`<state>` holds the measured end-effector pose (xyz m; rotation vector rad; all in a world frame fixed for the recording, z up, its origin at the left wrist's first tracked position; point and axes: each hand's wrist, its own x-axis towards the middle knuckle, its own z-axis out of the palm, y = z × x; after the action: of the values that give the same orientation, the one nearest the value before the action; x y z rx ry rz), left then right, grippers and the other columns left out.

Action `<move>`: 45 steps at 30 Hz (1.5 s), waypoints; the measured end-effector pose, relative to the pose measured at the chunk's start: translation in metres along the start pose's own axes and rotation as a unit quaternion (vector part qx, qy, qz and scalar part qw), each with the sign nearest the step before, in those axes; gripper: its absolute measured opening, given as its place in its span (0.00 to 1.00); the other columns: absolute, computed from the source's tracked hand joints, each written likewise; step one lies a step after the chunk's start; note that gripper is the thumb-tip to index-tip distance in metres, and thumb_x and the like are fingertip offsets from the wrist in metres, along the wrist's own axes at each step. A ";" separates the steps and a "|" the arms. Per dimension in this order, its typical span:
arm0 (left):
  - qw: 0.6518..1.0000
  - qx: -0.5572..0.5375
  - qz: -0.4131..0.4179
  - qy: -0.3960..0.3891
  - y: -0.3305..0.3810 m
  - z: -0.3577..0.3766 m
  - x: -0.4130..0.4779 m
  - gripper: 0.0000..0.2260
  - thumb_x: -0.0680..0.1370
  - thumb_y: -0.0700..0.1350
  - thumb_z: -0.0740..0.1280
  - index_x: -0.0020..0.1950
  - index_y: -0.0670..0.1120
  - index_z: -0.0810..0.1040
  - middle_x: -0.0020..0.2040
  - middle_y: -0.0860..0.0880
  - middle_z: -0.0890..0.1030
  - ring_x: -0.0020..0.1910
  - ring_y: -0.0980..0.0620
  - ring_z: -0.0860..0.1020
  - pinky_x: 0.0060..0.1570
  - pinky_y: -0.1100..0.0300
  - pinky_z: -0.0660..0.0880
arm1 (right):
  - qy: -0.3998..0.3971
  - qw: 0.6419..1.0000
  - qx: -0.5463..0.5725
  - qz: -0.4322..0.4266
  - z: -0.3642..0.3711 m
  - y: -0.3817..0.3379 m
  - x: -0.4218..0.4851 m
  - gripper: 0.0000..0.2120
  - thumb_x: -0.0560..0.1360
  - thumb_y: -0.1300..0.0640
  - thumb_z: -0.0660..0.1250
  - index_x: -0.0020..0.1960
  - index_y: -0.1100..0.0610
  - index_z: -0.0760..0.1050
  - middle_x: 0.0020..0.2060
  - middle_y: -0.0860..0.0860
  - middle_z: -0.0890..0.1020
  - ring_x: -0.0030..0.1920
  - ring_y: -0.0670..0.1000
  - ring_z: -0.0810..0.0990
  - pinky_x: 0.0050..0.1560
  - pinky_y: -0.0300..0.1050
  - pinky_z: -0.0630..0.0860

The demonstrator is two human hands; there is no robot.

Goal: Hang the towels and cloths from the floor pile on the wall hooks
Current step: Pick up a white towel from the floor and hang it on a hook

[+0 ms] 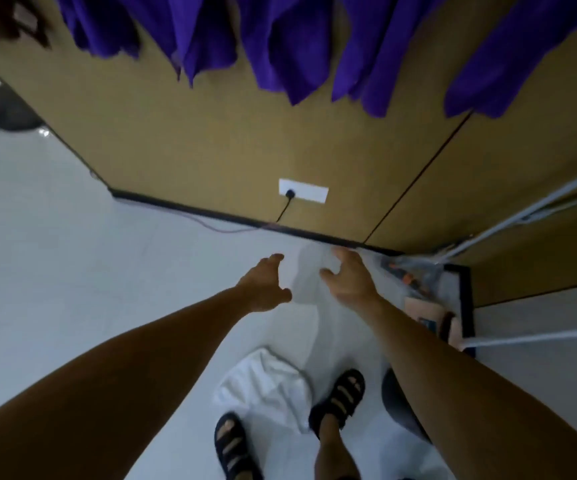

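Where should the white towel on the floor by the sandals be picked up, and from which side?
Probably pinch the white towel at its raised far fold, coming from above: that edge bunches up and lies clear of both sandals.

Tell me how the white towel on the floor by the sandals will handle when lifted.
The white towel lies crumpled in soft folds, so it will probably go limp and drape. The heap is small, so likely light. On the glossy floor a push would probably slide and bunch it.
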<state>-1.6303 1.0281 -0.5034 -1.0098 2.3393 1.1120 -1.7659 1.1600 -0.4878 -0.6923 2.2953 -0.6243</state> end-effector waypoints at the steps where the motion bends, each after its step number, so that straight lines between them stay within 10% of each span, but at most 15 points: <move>1: 1.000 0.002 -0.021 -0.014 -0.029 0.017 -0.003 0.40 0.72 0.51 0.71 0.77 0.48 0.53 0.73 0.44 0.64 0.69 0.44 0.68 0.65 0.51 0.69 | -0.029 0.999 -0.015 0.007 0.030 0.012 -0.003 0.26 0.77 0.51 0.65 0.73 0.55 0.64 0.70 0.55 0.68 0.68 0.55 0.70 0.67 0.48 0.68; 18: 0.986 -0.026 -0.149 -0.072 -0.332 0.349 0.119 0.29 0.75 0.49 0.67 0.74 0.51 0.61 0.69 0.48 0.70 0.64 0.48 0.73 0.61 0.54 0.70 | -0.246 0.958 -0.063 0.133 0.444 0.317 0.062 0.22 0.77 0.49 0.63 0.69 0.53 0.69 0.66 0.55 0.74 0.63 0.54 0.75 0.61 0.48 0.72; 26: 0.989 -0.025 -0.146 -0.021 -0.392 0.384 0.153 0.25 0.76 0.49 0.67 0.72 0.51 0.65 0.68 0.49 0.71 0.60 0.50 0.75 0.56 0.57 0.70 | -0.132 0.983 -0.115 0.061 0.550 0.335 0.094 0.16 0.75 0.47 0.66 0.59 0.54 0.76 0.55 0.54 0.79 0.55 0.55 0.77 0.51 0.49 0.78; 31: 0.988 -0.036 -0.150 -0.029 -0.385 0.362 0.142 0.27 0.75 0.48 0.68 0.73 0.51 0.64 0.69 0.50 0.70 0.63 0.49 0.73 0.57 0.57 0.71 | -0.081 0.997 0.004 0.018 0.527 0.299 0.081 0.02 0.74 0.61 0.66 0.45 0.56 0.75 0.43 0.51 0.80 0.46 0.51 0.78 0.46 0.46 0.77; 36: 0.993 -0.059 -0.061 -0.081 -0.315 0.287 0.115 0.34 0.70 0.46 0.74 0.73 0.52 0.63 0.68 0.50 0.70 0.64 0.48 0.70 0.61 0.54 0.70 | -0.102 0.981 0.151 -0.070 0.422 0.228 0.045 0.18 0.69 0.68 0.68 0.36 0.46 0.67 0.34 0.41 0.72 0.35 0.38 0.73 0.36 0.28 0.69; 45: 0.982 -0.183 0.025 -0.041 -0.123 0.070 0.035 0.06 0.73 0.50 0.73 0.43 0.49 0.78 0.37 0.55 0.78 0.35 0.60 0.75 0.28 0.76 0.67 | -0.001 0.985 0.148 -0.084 0.178 0.090 0.016 0.15 0.71 0.64 0.68 0.37 0.46 0.68 0.33 0.45 0.74 0.34 0.42 0.72 0.37 0.32 0.68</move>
<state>-1.5629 1.0135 -0.6313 -1.0035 2.1500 1.6150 -1.6803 1.1736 -0.6676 -0.7445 2.0947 -1.0192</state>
